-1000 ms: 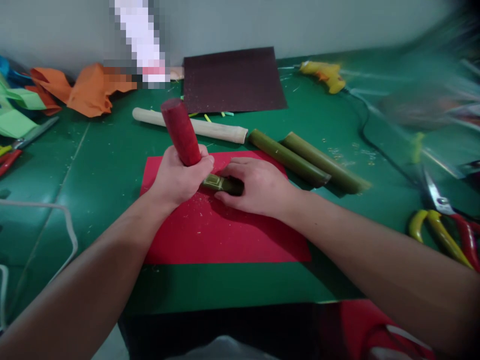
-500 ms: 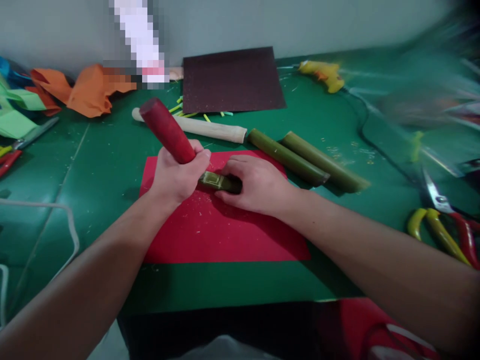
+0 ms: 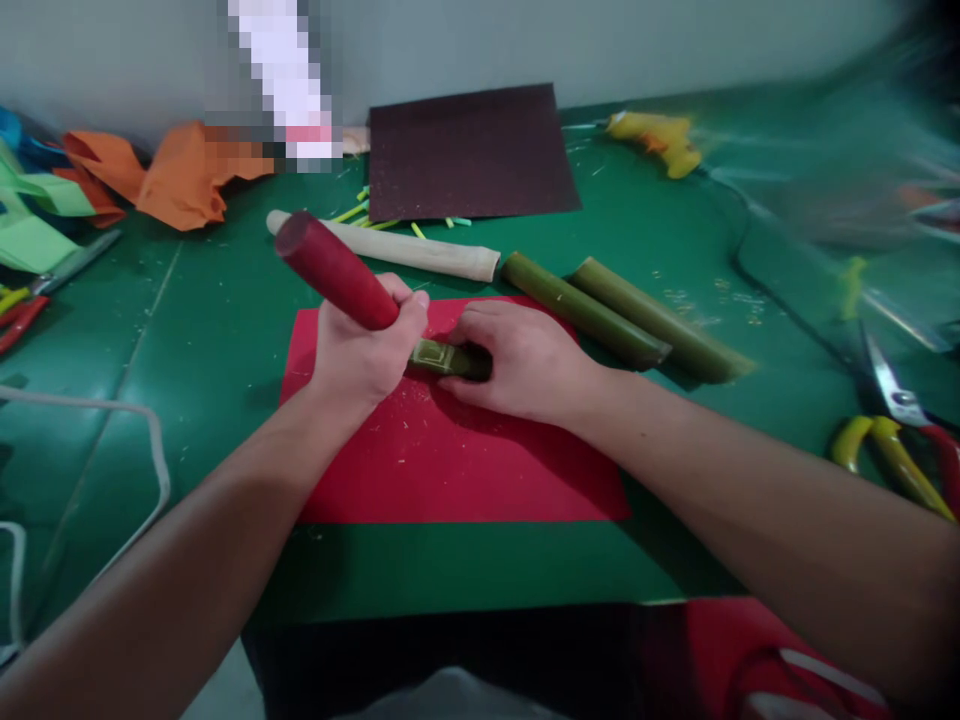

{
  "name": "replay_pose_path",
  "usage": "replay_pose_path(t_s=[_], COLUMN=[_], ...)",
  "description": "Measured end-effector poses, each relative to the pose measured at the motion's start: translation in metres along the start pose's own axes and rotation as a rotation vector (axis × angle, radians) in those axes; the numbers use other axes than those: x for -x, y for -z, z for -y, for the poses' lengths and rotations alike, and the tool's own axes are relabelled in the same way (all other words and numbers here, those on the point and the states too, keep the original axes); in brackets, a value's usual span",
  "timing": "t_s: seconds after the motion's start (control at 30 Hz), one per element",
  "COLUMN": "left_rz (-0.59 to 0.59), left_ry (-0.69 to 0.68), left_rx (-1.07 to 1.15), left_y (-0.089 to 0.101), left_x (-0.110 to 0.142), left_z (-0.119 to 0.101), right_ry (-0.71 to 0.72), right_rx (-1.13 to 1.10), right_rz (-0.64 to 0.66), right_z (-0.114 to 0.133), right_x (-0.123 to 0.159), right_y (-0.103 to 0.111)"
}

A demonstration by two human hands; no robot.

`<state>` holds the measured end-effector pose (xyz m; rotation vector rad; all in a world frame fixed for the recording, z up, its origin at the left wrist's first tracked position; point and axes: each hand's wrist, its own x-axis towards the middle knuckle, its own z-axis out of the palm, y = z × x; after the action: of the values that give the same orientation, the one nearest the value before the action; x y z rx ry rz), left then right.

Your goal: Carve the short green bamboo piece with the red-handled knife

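Observation:
My left hand point(image 3: 369, 345) is wrapped round a tool with a thick red handle point(image 3: 337, 270), which slants up and to the left. The working end of the tool is hidden by the fingers. Under my right hand point(image 3: 525, 360), a short green bamboo piece point(image 3: 433, 355) lies on a red sheet point(image 3: 450, 470), gripped between thumb and fingers. Pale rectangular lines are marked on its surface. Both hands are close together, the left one meeting the bamboo's left end. Small pale shavings are scattered over the sheet.
Two green bamboo tubes point(image 3: 585, 310) and a pale stick point(image 3: 427, 254) lie behind the hands. A dark sheet point(image 3: 472, 155) and a yellow glue gun point(image 3: 656, 142) are farther back. Pliers point(image 3: 896, 430) lie at right, scissors point(image 3: 45, 285) and orange cloth point(image 3: 184, 180) at left.
The red handle has tilted lower, and my left hand has moved slightly over the bamboo, covering more of its left end. My right hand keeps its grip. The whole view has shifted slightly.

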<state>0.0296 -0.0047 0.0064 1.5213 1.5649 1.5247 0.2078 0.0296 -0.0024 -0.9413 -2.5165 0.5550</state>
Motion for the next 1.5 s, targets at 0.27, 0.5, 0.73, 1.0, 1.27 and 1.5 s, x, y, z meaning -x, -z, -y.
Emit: replay_pose_path(t_s=[0.27, 0.5, 0.73, 1.0, 1.27, 1.5], left_rz=[0.118, 0.157, 0.022, 0.186, 0.049, 0.056], left_ry=[0.092, 0.064, 0.083, 0.121, 0.050, 0.081], left_rx=[0.017, -0.055, -0.008, -0.057, -0.046, -0.019], left_y=[0.0045, 0.0033, 0.0001, 0.0073, 0.0013, 0.0021], left_x=[-0.0055, -0.0041, -0.0050, -0.0094, -0.0009, -0.0049], left_z=[-0.0011, -0.0081, -0.0039, -0.0077, -0.0045, 0.0001], right_ry=[-0.008, 0.027, -0.004, 0.011, 0.000, -0.017], right_rx=[0.009, 0.029, 0.061, 0.067, 0.048, 0.067], right_rz=[-0.010, -0.037, 0.006, -0.001, -0.005, 0.011], right_z=[-0.0001, -0.0020, 0.0008, 0.0007, -0.0004, 0.0023], right_x=[0.0004, 0.0013, 0.0000, 0.0012, 0.0013, 0.0006], right_y=[0.0009, -0.0015, 0.0000, -0.0006, -0.0001, 0.0027])
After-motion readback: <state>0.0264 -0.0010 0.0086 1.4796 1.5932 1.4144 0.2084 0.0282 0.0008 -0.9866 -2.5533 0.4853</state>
